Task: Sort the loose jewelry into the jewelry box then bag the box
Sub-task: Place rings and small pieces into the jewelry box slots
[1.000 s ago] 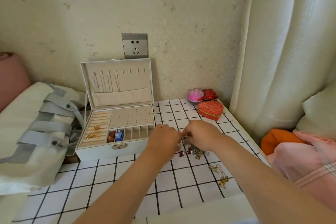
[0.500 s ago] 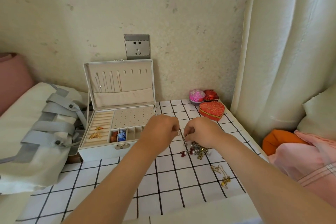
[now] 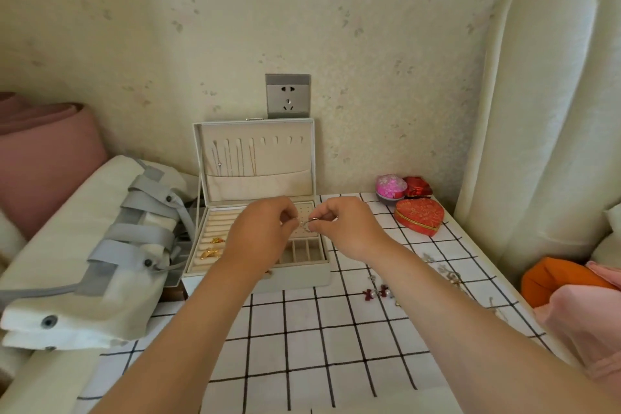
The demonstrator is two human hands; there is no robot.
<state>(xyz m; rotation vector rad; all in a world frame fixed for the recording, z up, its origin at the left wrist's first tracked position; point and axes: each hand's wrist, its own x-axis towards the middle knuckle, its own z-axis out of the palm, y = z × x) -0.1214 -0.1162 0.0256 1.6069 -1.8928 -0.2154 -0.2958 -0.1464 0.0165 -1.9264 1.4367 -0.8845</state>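
Two grips close narrowly on one small silver piece [image 3: 306, 224]: the left hand [image 3: 262, 235] and right hand [image 3: 349, 228] each pinch it with curled fingertips, over the dotted panel of the open box [image 3: 295, 277]. What kind of piece it is I cannot tell. Gold pieces [image 3: 211, 250] sit in the box's ring rolls, and thin chains [image 3: 235, 158] hang in its upright lid. Loose jewelry [image 3: 374, 292] lies on the table [image 3: 302, 346] to the right, with a heart tin [image 3: 420, 217] beyond. The bag [image 3: 100, 262] lies left of the box.
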